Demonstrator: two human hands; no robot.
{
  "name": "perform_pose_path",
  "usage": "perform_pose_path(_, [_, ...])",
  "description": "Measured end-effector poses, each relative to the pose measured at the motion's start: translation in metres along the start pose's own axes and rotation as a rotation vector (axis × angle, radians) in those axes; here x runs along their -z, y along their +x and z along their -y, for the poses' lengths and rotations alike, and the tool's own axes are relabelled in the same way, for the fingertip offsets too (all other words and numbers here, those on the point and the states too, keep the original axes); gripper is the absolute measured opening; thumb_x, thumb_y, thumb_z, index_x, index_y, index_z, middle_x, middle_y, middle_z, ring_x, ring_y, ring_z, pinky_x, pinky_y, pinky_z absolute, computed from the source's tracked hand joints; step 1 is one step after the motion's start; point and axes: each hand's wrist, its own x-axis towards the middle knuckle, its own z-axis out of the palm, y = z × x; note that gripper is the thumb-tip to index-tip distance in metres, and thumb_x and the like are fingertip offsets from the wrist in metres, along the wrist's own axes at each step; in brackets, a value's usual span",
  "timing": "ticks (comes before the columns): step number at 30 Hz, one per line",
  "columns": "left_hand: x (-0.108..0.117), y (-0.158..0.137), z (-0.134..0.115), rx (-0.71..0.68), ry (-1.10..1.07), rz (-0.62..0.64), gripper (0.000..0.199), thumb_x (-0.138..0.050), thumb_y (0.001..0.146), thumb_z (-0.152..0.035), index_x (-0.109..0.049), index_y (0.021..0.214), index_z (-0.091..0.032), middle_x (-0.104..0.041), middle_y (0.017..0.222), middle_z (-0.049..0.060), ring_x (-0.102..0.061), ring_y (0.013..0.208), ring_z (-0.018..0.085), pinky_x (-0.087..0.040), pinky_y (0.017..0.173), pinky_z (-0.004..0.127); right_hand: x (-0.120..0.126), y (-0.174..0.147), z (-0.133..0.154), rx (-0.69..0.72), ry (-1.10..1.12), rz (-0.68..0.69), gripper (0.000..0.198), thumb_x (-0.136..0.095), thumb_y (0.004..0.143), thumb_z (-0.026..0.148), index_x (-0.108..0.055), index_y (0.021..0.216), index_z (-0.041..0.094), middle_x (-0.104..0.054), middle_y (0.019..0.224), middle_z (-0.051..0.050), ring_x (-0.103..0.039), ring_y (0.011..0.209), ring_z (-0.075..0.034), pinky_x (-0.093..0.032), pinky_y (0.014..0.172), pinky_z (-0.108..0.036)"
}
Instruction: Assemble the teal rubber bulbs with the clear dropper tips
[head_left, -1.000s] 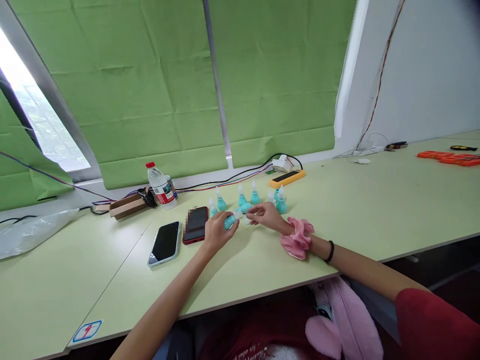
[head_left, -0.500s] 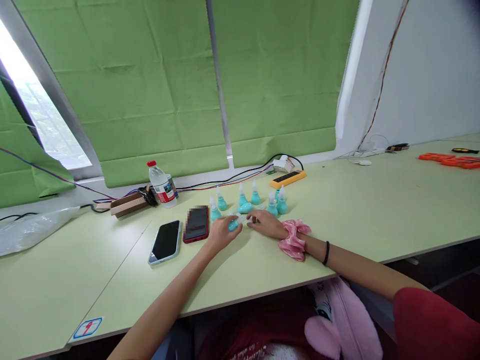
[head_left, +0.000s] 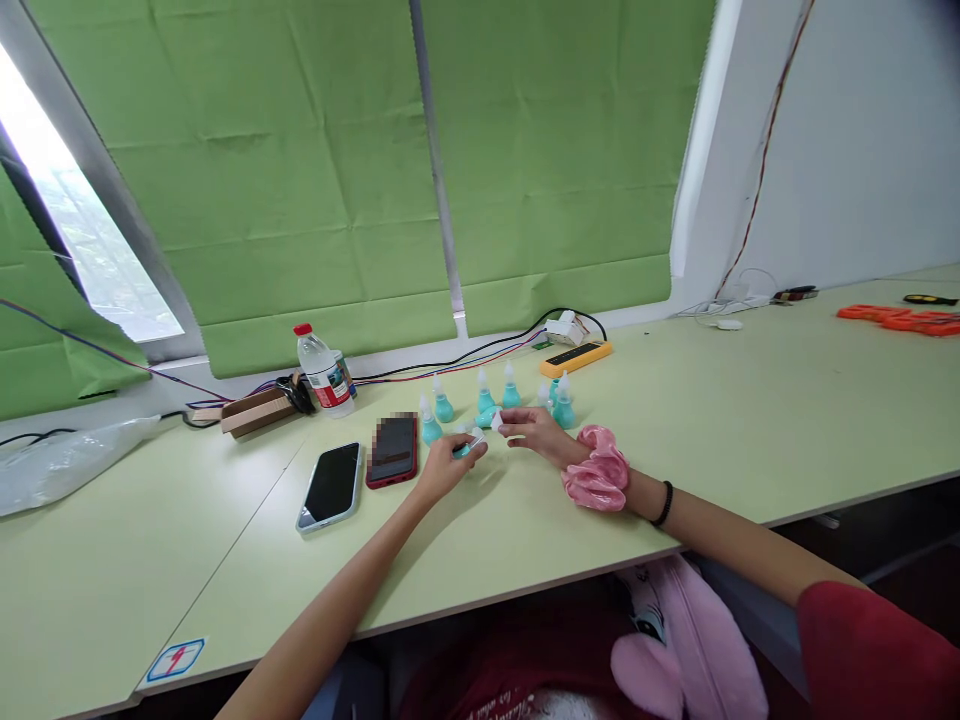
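My left hand (head_left: 444, 465) is closed around a teal squeeze bulb (head_left: 460, 451), and a clear piece shows at its top end. To the right, my right hand (head_left: 541, 437) pinches a small translucent white nozzle piece (head_left: 496, 421), held apart from the bulb. Just behind, another teal bulb (head_left: 484, 418) lies on its side, partly covered by the fingers. Several teal bulbs with pointed translucent tips stand upright around, among them one at the left (head_left: 430, 430), one at the back (head_left: 511, 395) and one at the right (head_left: 564, 411).
Two phones, a black-screened one (head_left: 330, 486) and a red-cased one (head_left: 392, 450), lie left of my left hand. Behind them stand a red-capped bottle (head_left: 326, 375) and a cardboard box (head_left: 259, 411). A yellow-orange device (head_left: 576, 358) and cables lie along the wall.
My hands have drawn apart; the right one has lifted slightly up and right with the nozzle piece. The bulb in my left hand has tilted.
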Motion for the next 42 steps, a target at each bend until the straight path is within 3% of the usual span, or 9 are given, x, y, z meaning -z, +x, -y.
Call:
perform_pose_path(3, [0.001,0.001,0.000,-0.015,-0.060,0.042,0.035,-0.043,0.075,-0.042,-0.057,0.063,-0.013,-0.054,0.055,0.000,-0.048,0.054,0.010,-0.037,0.054,0.020,0.001,-0.001,-0.002,-0.030,0.070,0.073,0.028,-0.071,0.051,0.026,-0.060,0.074,0.016,-0.058,0.072,0.000,-0.053,0.065,-0.008,-0.044,0.061,-0.022])
perform_pose_path(8, [0.001,0.000,-0.002,-0.062,-0.020,0.060,0.035,-0.044,0.075,-0.043,-0.061,0.067,-0.013,-0.055,0.058,0.000,-0.048,0.055,0.011,-0.037,0.053,0.019,0.003,0.000,-0.005,-0.047,0.072,0.098,0.031,-0.072,0.050,0.024,-0.061,0.077,0.015,-0.060,0.068,0.000,-0.054,0.059,-0.008,-0.045,0.059,-0.022])
perform_pose_path(15, [0.001,-0.006,0.000,-0.193,0.146,0.016,0.033,-0.044,0.077,-0.039,-0.064,0.089,-0.016,-0.064,0.077,0.004,-0.055,0.065,0.014,-0.040,0.061,0.022,0.000,-0.004,-0.001,-0.023,-0.037,0.095,0.033,-0.073,0.047,0.024,-0.064,0.076,0.011,-0.062,0.064,-0.002,-0.056,0.057,-0.010,-0.048,0.062,-0.026])
perform_pose_path(23, [-0.005,-0.011,0.005,-0.319,0.446,-0.128,0.032,-0.042,0.078,-0.037,-0.061,0.092,-0.015,-0.060,0.065,0.006,-0.055,0.057,0.013,-0.039,0.052,0.021,-0.001,-0.006,0.001,-0.104,0.073,0.157,0.030,-0.074,0.046,0.024,-0.064,0.069,0.007,-0.063,0.070,-0.006,-0.060,0.062,-0.014,-0.049,0.069,-0.029])
perform_pose_path(30, [-0.013,-0.013,0.008,-0.386,0.701,-0.215,0.027,-0.041,0.080,-0.034,-0.058,0.091,-0.016,-0.057,0.058,0.003,-0.055,0.054,0.013,-0.035,0.045,0.021,0.003,-0.004,-0.008,-0.251,0.180,0.206,0.018,-0.069,0.058,0.020,-0.063,0.072,0.011,-0.064,0.074,-0.005,-0.061,0.072,-0.015,-0.049,0.072,-0.025])
perform_pose_path(35, [-0.013,-0.014,0.003,-0.453,0.858,-0.253,0.027,-0.037,0.082,-0.031,-0.055,0.093,-0.015,-0.058,0.063,0.005,-0.055,0.058,0.015,-0.035,0.046,0.023,0.002,-0.003,-0.008,-0.369,0.253,0.224,0.021,-0.065,0.065,0.025,-0.062,0.078,0.010,-0.064,0.075,-0.007,-0.061,0.074,-0.015,-0.049,0.073,-0.027])
perform_pose_path(39, [-0.012,-0.014,0.000,-0.484,0.901,-0.217,0.027,-0.035,0.083,-0.029,-0.054,0.093,-0.014,-0.058,0.065,0.006,-0.056,0.060,0.015,-0.036,0.048,0.024,0.000,-0.006,-0.004,-0.345,0.231,0.191,0.017,-0.067,0.062,0.023,-0.061,0.072,0.010,-0.064,0.074,-0.006,-0.060,0.077,-0.015,-0.049,0.071,-0.025])
perform_pose_path(42, [-0.012,-0.014,0.000,-0.433,0.837,-0.188,0.028,-0.035,0.083,-0.032,-0.054,0.094,-0.015,-0.058,0.064,0.005,-0.055,0.059,0.015,-0.035,0.047,0.023,-0.001,-0.008,-0.004,-0.291,0.218,0.152,0.014,-0.069,0.059,0.021,-0.060,0.062,0.010,-0.063,0.067,-0.004,-0.060,0.070,-0.012,-0.047,0.074,-0.025])
